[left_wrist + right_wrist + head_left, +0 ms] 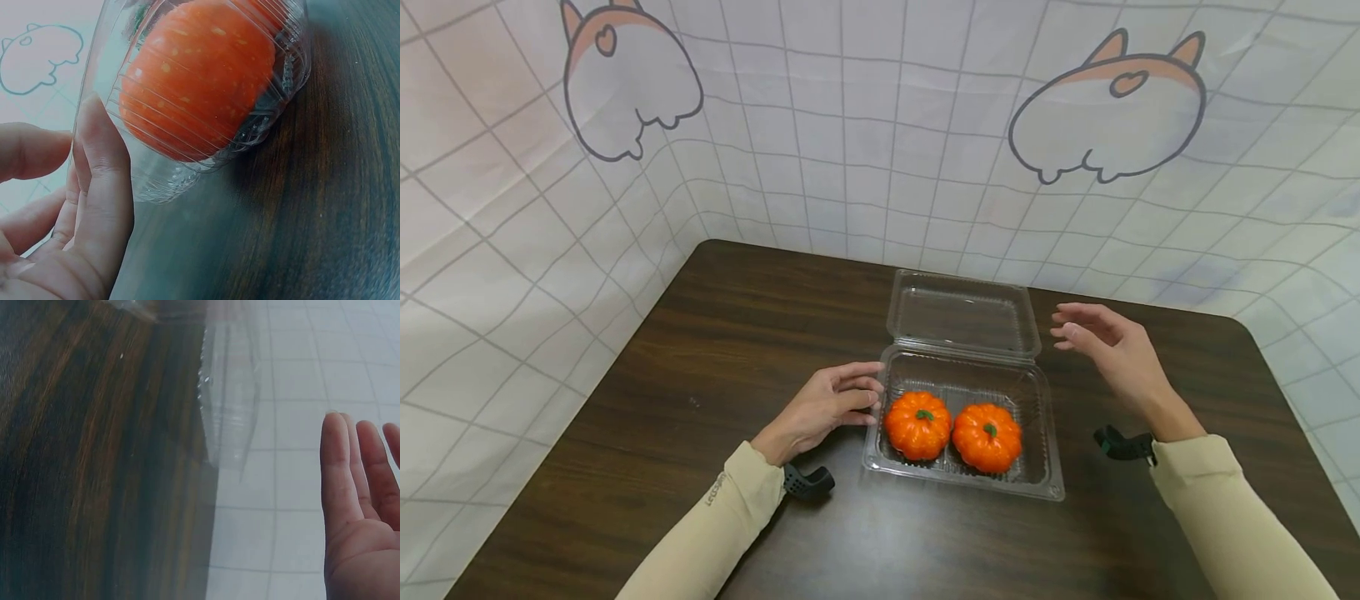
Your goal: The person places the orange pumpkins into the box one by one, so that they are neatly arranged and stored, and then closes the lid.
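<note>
A clear plastic clamshell container point(955, 480) sits on the table with its lid point(966, 317) folded back away from me. Two small orange pumpkins with green stems lie side by side in its base, a left one point(917, 427) and a right one point(987, 439). At the left rim, my left hand point(820, 408) pinches the edge between thumb and fingers, as the left wrist view shows close to the pumpkin point(194, 81). My right hand point(1112, 358) hovers to the right of the lid, fingers loosely extended and holding nothing; the right wrist view has the lid point(230, 400) beside it.
The dark wood-grain table point(715, 333) has rounded far corners. Behind it and along both sides hangs a white grid-patterned cloth point(850, 125) with cartoon animal drawings. Each wrist wears a dark band, the left one point(808, 482) close to the tabletop.
</note>
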Motion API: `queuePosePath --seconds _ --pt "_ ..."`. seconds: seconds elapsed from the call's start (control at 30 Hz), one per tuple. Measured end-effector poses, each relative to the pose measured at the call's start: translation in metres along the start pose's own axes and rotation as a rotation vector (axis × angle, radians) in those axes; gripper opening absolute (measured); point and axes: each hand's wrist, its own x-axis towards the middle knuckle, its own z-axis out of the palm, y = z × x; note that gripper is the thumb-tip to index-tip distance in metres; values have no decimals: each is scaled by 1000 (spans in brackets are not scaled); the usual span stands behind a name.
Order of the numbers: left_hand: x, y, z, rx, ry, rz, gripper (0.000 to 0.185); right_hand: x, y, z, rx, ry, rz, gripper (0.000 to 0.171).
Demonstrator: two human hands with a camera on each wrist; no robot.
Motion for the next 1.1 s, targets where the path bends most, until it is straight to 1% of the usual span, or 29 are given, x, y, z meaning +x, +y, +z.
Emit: queuePosePath --seconds 0.1,0.3,0.4,0.57,0.7,0.77,0.87,1.0,1.1 --pt "1 1 1 3 7 -4 55 4 6 -1 45 26 26 39" --pt "1 2 4 7 9 -12 55 11 20 -4 275 67 68 43" --pt "0 2 5 3 13 -21 55 14 27 -4 351 79 88 46" --pt "0 2 4 -4 17 -30 55 21 37 -3 500 83 188 46" --pt "0 2 3 -5 21 -29 55 28 42 -1 602 62 267 41" --pt "0 1 2 -4 22 -29 55 31 43 0 627 53 289 39" --pt "0 1 1 -3 21 -28 55 34 44 4 627 46 310 41" --pt "1 1 0 -5 18 -30 55 36 46 7 589 23 333 59" --pt "0 1 0 -9 16 -33 55 39 49 10 570 -16 367 73"
